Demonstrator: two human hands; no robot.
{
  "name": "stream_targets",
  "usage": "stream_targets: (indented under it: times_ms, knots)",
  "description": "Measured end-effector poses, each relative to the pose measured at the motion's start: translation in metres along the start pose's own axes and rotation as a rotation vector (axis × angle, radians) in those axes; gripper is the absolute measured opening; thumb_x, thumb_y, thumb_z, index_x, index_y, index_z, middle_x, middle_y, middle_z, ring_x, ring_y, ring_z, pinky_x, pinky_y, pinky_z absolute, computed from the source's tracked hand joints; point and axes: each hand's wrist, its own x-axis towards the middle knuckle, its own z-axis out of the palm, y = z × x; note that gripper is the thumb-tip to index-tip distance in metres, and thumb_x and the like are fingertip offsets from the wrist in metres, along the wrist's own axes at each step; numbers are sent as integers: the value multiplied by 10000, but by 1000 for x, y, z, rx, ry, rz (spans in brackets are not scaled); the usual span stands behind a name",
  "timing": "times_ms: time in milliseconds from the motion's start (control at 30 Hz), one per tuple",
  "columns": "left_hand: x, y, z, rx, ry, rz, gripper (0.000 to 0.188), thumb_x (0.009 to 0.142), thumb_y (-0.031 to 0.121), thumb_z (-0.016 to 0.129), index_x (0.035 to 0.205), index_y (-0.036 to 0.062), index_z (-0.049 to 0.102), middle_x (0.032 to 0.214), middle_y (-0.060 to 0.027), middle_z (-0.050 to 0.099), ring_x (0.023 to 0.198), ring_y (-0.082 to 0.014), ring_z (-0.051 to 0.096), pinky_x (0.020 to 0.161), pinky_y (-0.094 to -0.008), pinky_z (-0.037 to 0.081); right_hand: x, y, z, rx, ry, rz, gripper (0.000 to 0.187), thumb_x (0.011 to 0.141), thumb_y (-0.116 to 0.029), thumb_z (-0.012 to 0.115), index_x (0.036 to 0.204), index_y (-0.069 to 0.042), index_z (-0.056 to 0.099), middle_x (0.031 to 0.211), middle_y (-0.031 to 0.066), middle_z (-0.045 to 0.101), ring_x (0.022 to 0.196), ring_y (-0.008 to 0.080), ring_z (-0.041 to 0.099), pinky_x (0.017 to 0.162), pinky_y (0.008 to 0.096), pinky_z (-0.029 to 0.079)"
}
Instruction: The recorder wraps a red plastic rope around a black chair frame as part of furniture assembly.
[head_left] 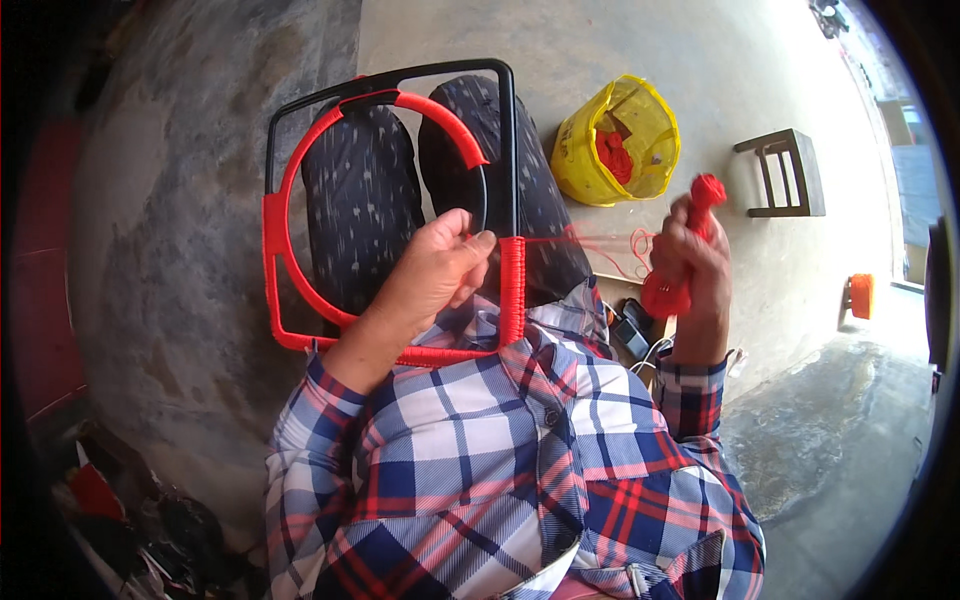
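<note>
Across my lap lies a black frame (513, 150), squarish with rounded corners, and a round ring (300, 165) is set inside it. Red cord is wound over much of the ring, the lower edge and the lower right bar. My left hand (440, 262) is closed, thumb and fingers pinched on the frame where the ring's bare black part nears the right bar. In my right hand (695, 250), raised off to the right, is a bundle of red cord (708, 190). Thin red strands (595, 240) run from it to the top of the wrapped right bar.
A yellow bucket (565, 165) with red material inside stands beyond my knees to the right. Farther right is a small dark stool (800, 175), and an orange object (861, 296). Cables and a dark adapter (632, 335) lie by my right side. Dark clutter fills the lower left.
</note>
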Motion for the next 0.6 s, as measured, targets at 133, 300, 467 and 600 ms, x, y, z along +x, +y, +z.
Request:
stream_targets:
  times_ms: [133,300,467,600]
  knots:
    - [-6,-2,-2,-63,91,59,125,961,175,506,1019,64,498,786,-42,585,591,-78,548,509,-216,453,10,10,-3,-213,208,-144,435,902,-219,520,1263,14,455,874,47,565,742,125,568,668,264,486]
    - [-7,6,2,-315,107,142,227,967,204,468,1132,56,517,989,-34,600,823,-121,596,750,-276,501,0,18,43,-989,-795,-49,357,822,-103,652,1142,31,567,867,111,618,797,249,610,708,367,475]
    - [-7,12,5,-400,79,92,248,966,240,461,1133,68,522,986,-43,610,830,-158,602,748,-291,508,17,42,82,-708,-574,11,424,808,-65,667,1204,12,535,950,116,636,865,185,605,781,344,482]
    - [2,-9,-25,-374,-135,-148,186,958,218,475,1065,79,537,881,-34,615,755,-142,589,599,-286,483,37,72,54,-447,-515,-73,441,805,-68,685,1216,-7,537,1040,103,618,889,150,586,839,324,481]
